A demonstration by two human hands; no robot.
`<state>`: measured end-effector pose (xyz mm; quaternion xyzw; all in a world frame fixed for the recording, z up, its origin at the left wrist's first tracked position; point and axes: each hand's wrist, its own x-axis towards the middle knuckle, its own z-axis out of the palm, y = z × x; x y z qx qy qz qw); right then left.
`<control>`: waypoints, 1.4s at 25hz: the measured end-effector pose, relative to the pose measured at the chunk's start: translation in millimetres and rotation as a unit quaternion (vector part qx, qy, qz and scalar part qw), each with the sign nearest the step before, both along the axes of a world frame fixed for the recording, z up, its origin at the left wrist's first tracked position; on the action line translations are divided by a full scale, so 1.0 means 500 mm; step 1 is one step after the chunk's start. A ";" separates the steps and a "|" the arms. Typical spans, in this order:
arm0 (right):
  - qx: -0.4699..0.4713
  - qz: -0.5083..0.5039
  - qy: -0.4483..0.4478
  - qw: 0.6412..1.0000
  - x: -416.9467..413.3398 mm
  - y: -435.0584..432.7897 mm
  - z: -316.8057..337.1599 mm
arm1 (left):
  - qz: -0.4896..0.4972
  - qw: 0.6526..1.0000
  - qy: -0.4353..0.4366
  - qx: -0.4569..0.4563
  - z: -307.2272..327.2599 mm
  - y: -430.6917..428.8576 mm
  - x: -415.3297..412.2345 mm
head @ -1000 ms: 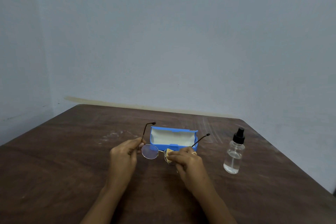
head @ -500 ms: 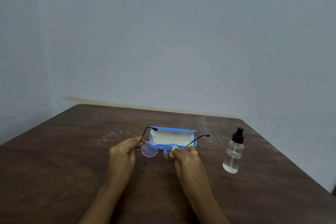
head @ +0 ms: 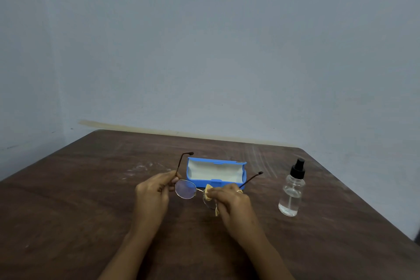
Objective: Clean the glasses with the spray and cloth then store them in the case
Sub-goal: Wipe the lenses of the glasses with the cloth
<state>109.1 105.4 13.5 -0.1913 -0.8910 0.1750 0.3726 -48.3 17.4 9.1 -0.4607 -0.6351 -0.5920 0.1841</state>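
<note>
**Head view: cloth pressed to the right lens, glasses held before the case**

The left grip [head: 151,193] pinches the glasses [head: 185,192] at the left hinge, its fingers curled round the frame. The right grip [head: 229,200], with a ring [head: 239,191] on one finger, pinches the yellow cloth [head: 208,192] over the right lens. The glasses are held just in front of the open blue case [head: 244,174] on the bench [head: 79,200]. The spray bottle [head: 291,195] stands upright, well apart to the right. Since half a second ago the right lens has dipped, the left temple tip has risen, and a cloth corner now hangs below the right grip.
</note>
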 end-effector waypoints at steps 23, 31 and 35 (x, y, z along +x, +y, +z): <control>0.060 -0.053 -0.126 0.989 0.007 0.001 0.007 | 0.025 0.999 -0.041 0.013 -0.006 0.003 -0.018; 0.040 -0.073 -0.037 0.996 -0.004 -0.009 0.000 | 0.020 0.999 -0.024 0.016 -0.007 0.002 -0.011; -0.028 -0.091 0.131 0.987 0.005 -0.006 0.007 | 0.034 0.999 0.003 0.020 0.003 -0.005 -0.005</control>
